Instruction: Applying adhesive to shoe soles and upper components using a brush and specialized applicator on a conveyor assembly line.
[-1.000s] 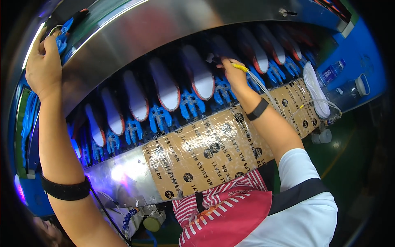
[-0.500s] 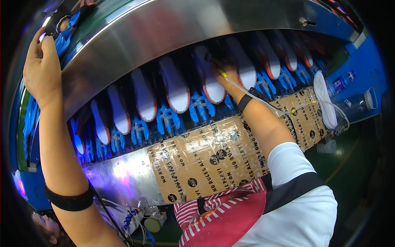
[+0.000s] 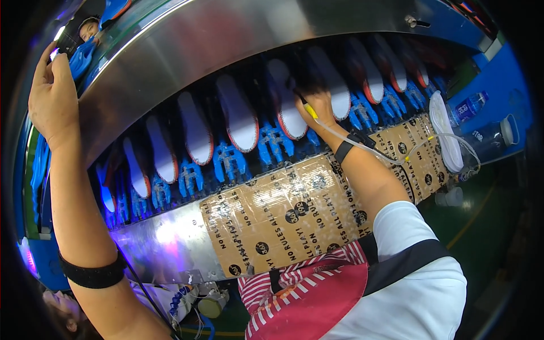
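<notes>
Steel fills most of your view: a long curved hood [image 3: 226, 39] arches over a conveyor whose blue holders [image 3: 229, 161] each carry a shoe turned sole up, white soles edged in red running in a row from the lower left to the upper right. Violet light glows at the left end of the row. Along the conveyor's near edge, taped brown cardboard [image 3: 283, 221] covers the steel lip from about its middle to its right end. Your left hand [image 3: 52, 96] is raised to the far left end of the hood, fingers loosely spread and pointing up, resting against the hood's edge with nothing pinched in them. Your right hand [image 3: 320, 105] reaches in under the hood near the middle of the row, fingers curled together around a thin yellow-tipped tool [image 3: 309, 109], its tip close against the sole [image 3: 289, 107] just left of the hand; whether it touches is not clear. A pale thin tube [image 3: 396, 161] runs from the tool past your black wristband and across the cardboard toward the right end. There, a loose white sole [image 3: 445, 136] lies on the cardboard's right edge, and a clear water bottle [image 3: 470, 107] lies on the blue frame beyond it. Your red striped apron [image 3: 306, 294] shows at the bottom.
</notes>
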Demonstrator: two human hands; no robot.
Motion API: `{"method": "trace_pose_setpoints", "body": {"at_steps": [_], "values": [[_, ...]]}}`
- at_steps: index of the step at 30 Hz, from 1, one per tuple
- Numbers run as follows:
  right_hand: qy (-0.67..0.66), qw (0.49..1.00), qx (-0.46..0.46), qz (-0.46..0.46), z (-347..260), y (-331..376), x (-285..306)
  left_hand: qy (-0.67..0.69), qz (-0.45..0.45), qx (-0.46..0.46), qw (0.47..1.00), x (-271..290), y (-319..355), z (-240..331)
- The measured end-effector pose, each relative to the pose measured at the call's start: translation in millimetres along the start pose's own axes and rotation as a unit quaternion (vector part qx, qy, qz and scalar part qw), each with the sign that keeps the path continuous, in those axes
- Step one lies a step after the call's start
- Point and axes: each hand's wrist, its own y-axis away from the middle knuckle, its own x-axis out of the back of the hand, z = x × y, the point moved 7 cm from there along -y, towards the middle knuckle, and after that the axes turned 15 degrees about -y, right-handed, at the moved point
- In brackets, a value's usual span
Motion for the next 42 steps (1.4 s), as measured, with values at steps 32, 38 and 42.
{"method": "trace_pose_setpoints", "body": {"at_steps": [32, 38, 42], "values": [[-0.527, 0.613, -0.569, 0.151, -41.4, 87.0, 53.8, -0.07, -0.032, 0.037, 0.996, 3.0, 6.2, -11.5], [-0.396, 0.774, -0.485, 0.091, -42.7, 53.6, 29.3, -0.052, 0.001, 0.027, 0.998, 6.1, 6.5, -11.4], [-0.309, 0.851, -0.404, 0.133, -14.6, 40.6, 23.4, -0.047, -0.028, 0.036, 0.998, 3.4, 7.5, -15.9]]}}
